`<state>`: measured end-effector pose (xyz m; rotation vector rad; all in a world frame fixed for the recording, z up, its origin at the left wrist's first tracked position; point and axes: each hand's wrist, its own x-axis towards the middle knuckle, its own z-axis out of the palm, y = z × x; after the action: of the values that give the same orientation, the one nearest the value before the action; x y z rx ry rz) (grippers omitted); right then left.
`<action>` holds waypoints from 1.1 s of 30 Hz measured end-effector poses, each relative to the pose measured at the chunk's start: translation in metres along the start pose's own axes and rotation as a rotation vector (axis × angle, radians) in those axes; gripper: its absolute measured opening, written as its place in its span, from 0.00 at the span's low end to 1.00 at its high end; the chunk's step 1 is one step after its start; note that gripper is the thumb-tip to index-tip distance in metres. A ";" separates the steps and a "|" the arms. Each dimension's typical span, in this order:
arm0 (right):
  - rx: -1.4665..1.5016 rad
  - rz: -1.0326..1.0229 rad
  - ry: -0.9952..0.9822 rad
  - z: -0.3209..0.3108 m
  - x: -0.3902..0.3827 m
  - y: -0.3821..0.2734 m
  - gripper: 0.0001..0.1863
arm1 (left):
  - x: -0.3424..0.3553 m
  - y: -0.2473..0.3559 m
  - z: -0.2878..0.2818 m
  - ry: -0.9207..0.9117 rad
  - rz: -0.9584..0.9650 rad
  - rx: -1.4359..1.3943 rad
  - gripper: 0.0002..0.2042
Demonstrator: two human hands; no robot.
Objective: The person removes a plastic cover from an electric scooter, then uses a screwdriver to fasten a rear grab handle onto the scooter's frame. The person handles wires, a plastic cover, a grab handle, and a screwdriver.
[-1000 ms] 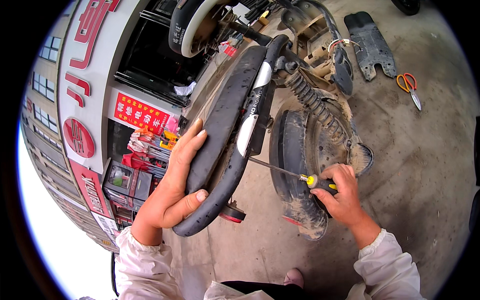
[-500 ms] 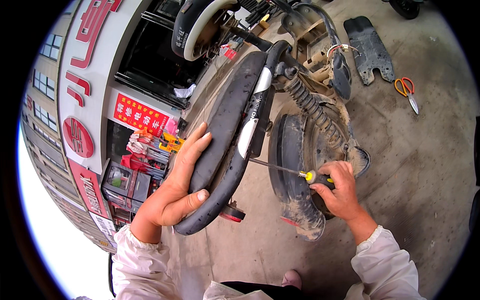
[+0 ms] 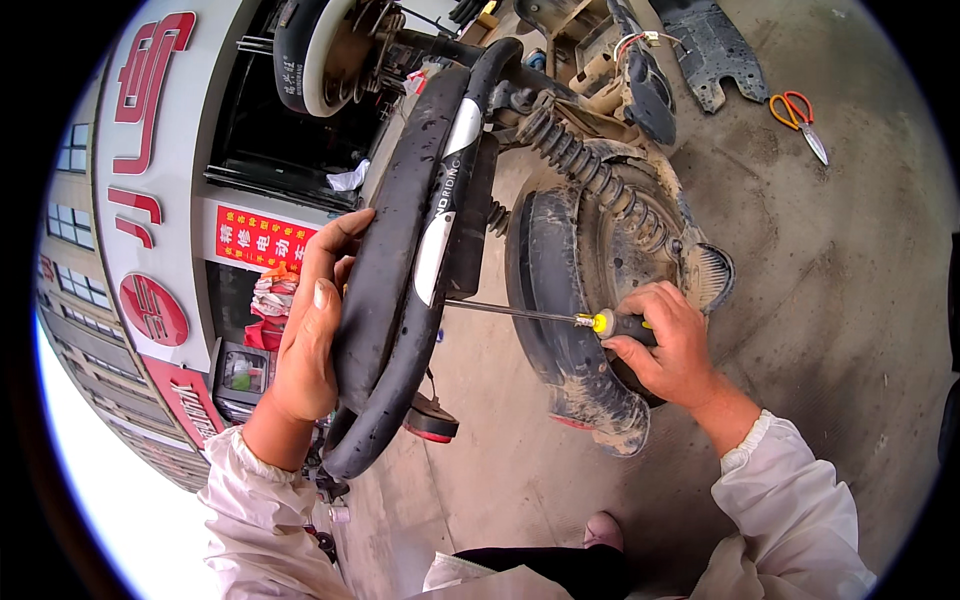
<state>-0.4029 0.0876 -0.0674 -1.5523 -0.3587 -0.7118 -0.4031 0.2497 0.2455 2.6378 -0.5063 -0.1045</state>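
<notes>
A partly stripped scooter stands tilted before me, its black seat (image 3: 402, 210) edged by a rail (image 3: 395, 380) with white trim. My left hand (image 3: 312, 350) grips the seat's left edge, fingers curled round it. My right hand (image 3: 672, 350) holds a yellow-and-black screwdriver (image 3: 617, 325); its long shaft runs left under the rail, where the tip is hidden. Right of the seat are a coiled shock absorber (image 3: 585, 170) and a dusty rear wheel and mudguard (image 3: 545, 290). A small red lamp (image 3: 430, 420) hangs below the seat.
Orange-handled scissors (image 3: 797, 118) and a black plastic panel (image 3: 705, 55) lie on the concrete floor (image 3: 830, 300). A white-rimmed wheel (image 3: 318, 55) is up top. A shopfront (image 3: 160, 250) with red signs runs along the left. My pink shoe (image 3: 603, 530) shows below.
The scooter sits higher and further left in view. My left thumb has moved from over the rail to upright along the seat's side. The screwdriver remains in my right hand.
</notes>
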 end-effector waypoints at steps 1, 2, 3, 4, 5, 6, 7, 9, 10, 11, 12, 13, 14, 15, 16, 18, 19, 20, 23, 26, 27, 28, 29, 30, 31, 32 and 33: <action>-0.022 -0.020 0.024 0.001 0.000 0.002 0.20 | 0.000 -0.005 0.001 -0.024 0.033 -0.067 0.42; -0.010 0.011 0.034 0.000 0.000 -0.001 0.21 | -0.001 -0.010 0.001 0.024 0.056 -0.102 0.40; 0.003 0.042 0.042 0.000 0.000 -0.005 0.21 | -0.001 -0.011 0.003 0.039 0.059 -0.098 0.40; 0.015 0.072 0.047 0.001 0.000 -0.006 0.21 | -0.002 -0.011 0.004 0.056 0.060 -0.095 0.40; -0.007 0.026 0.056 0.001 -0.001 -0.004 0.22 | -0.003 -0.010 0.003 0.044 0.040 -0.097 0.39; 0.000 0.001 0.059 0.001 -0.002 -0.003 0.22 | -0.003 -0.010 0.007 0.076 0.060 -0.088 0.40; 0.005 -0.025 0.060 0.001 -0.003 -0.002 0.22 | -0.003 -0.008 0.007 0.063 0.040 -0.094 0.41; -0.003 -0.080 0.040 -0.006 -0.003 -0.003 0.22 | -0.001 -0.007 0.010 0.100 0.026 -0.096 0.44; -0.010 -0.086 0.013 -0.010 -0.003 -0.003 0.22 | 0.000 -0.006 0.008 0.071 0.010 -0.087 0.44; -0.013 -0.096 -0.021 -0.010 -0.003 -0.001 0.22 | -0.001 -0.007 0.008 0.082 -0.003 -0.096 0.45; -0.017 -0.105 -0.056 -0.010 -0.004 0.001 0.22 | -0.002 -0.009 0.009 0.093 -0.015 -0.107 0.46; -0.022 -0.089 -0.071 -0.009 -0.005 0.002 0.22 | -0.002 -0.010 0.010 0.109 -0.029 -0.119 0.47; -0.032 -0.078 -0.086 -0.007 -0.003 0.001 0.22 | -0.003 -0.011 0.007 0.100 -0.050 -0.130 0.48; -0.041 -0.067 -0.102 -0.006 -0.001 0.001 0.22 | -0.003 -0.012 0.007 0.111 -0.050 -0.137 0.48; -0.055 -0.028 -0.064 -0.004 -0.002 -0.001 0.20 | -0.003 -0.014 0.008 0.123 -0.050 -0.144 0.48; -0.085 0.037 0.019 0.001 -0.004 -0.011 0.17 | -0.003 -0.017 0.007 0.117 -0.040 -0.135 0.47; -0.101 0.070 0.027 0.002 -0.006 -0.013 0.17 | -0.003 -0.018 0.007 0.113 -0.041 -0.137 0.47; -0.107 0.100 0.037 0.003 -0.008 -0.016 0.17 | -0.003 -0.016 0.007 0.114 -0.043 -0.129 0.47; -0.122 0.182 0.055 0.006 -0.012 -0.024 0.16 | -0.005 -0.011 0.007 0.131 -0.038 -0.120 0.47; -0.111 0.230 0.041 0.004 -0.015 -0.029 0.14 | -0.005 -0.013 0.006 0.101 -0.020 -0.101 0.46; -0.105 0.242 0.031 0.004 -0.016 -0.030 0.14 | -0.005 -0.014 0.008 0.105 -0.013 -0.106 0.46; -0.108 0.280 0.033 0.004 -0.015 -0.032 0.15 | -0.004 -0.016 0.009 0.108 -0.006 -0.112 0.45; -0.105 0.313 0.030 0.005 -0.015 -0.036 0.17 | -0.007 -0.015 0.009 0.119 -0.003 -0.115 0.45; -0.103 0.348 0.027 0.005 -0.016 -0.040 0.18 | -0.007 -0.014 0.009 0.111 0.004 -0.099 0.44; -0.099 0.356 0.033 0.006 -0.016 -0.042 0.18 | -0.006 -0.012 0.009 0.104 0.011 -0.084 0.44; -0.095 0.364 0.039 0.007 -0.015 -0.044 0.18 | -0.006 -0.010 0.007 0.096 0.019 -0.068 0.44; -0.092 0.371 0.046 0.008 -0.015 -0.046 0.18 | -0.006 -0.007 0.011 0.120 0.019 -0.066 0.43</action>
<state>-0.4408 0.1034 -0.0411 -1.6291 0.0003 -0.4765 -0.4080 0.2531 0.2326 2.5556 -0.4785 0.0416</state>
